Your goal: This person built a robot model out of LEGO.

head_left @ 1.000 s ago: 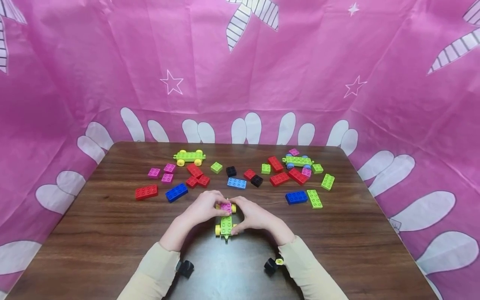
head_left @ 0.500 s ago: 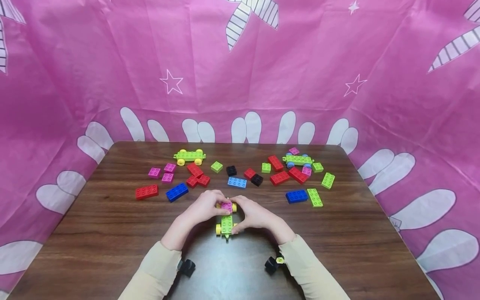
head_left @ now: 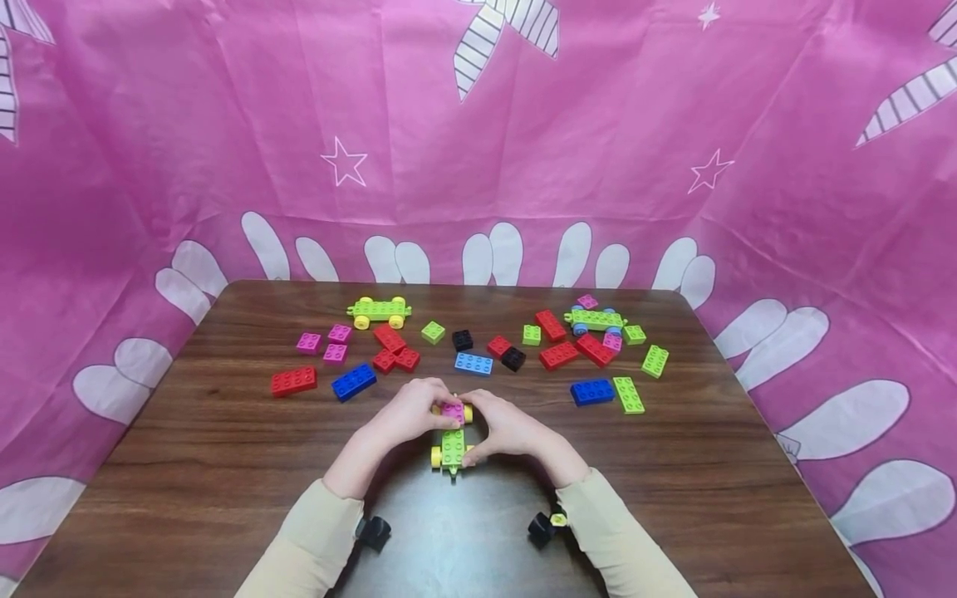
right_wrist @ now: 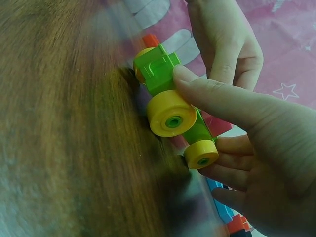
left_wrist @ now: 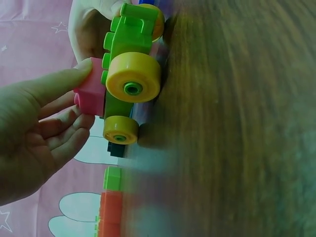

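Counter (head_left: 187, 465), left to right: we see a red brick (head_left: 294, 381) and a dark blue brick (head_left: 355, 382), then the left hand (head_left: 407, 413), fingers and thumb pinching a pink brick (head_left: 453, 411) atop the far end of a green car base (head_left: 453, 447). We find this base between both hands, the right hand (head_left: 512, 425) clamping its fingers along the right side; beyond, a second blue brick (head_left: 592, 391) sits just beside a lime brick (head_left: 629, 395).

Over the desk (head_left: 187, 465), the left forearm (head_left: 302, 536) and right forearm (head_left: 616, 531) angle inward; the left hand (head_left: 404, 411) pinches between thumb (left_wrist: 66, 81) and fingers (left_wrist: 69, 140), while the right hand (head_left: 508, 428) grips, thumb (right_wrist: 210, 92) and fingers (right_wrist: 232, 160) spread apart.
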Demonstrator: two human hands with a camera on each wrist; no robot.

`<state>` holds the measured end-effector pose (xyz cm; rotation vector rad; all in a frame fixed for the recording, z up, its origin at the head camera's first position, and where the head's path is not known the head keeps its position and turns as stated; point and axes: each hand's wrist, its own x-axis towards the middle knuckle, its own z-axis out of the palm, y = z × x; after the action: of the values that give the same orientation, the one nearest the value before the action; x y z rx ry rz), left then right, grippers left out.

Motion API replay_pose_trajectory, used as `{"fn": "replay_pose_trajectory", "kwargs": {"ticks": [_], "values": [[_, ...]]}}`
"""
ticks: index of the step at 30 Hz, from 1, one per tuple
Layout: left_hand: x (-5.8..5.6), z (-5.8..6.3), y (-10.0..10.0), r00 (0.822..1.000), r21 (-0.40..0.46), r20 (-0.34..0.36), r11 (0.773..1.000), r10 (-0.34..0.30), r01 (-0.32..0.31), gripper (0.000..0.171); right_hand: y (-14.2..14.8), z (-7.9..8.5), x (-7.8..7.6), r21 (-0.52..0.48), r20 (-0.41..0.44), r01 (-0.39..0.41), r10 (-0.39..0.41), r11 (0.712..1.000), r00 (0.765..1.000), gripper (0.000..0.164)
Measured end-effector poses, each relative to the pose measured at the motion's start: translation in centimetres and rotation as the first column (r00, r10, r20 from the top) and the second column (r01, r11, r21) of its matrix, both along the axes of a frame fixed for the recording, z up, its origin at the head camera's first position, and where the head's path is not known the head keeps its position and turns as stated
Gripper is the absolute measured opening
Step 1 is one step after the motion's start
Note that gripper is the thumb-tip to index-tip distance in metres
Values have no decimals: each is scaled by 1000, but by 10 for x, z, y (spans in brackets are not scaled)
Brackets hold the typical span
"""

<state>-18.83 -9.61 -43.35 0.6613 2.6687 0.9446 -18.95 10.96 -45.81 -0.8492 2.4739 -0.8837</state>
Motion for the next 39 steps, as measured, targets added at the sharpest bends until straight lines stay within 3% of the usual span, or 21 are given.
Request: {"fn": "replay_pose_trajectory", "kwargs": {"ticks": [16, 25, 32, 39], "values": [[-1, -4, -4, 1000, 12, -25, 1000, -9, 9, 33, -1, 0, -2, 23, -22, -4, 4, 1000, 1000, 92], [0, -6, -10, 996, 19, -56, 997, -69, 70, 38, -1, 2, 0, 30, -32, -15, 16, 999, 999, 92], [0, -8, -15, 996, 39, -33, 996, -77, 78, 45, 1, -3, 0, 58, -27, -25, 27, 998, 999, 94], [-3, -11, -17, 997, 57, -24, 996, -72, 73, 41, 2, -2, -1, 74, -27, -24, 26, 997, 999, 96]]}}
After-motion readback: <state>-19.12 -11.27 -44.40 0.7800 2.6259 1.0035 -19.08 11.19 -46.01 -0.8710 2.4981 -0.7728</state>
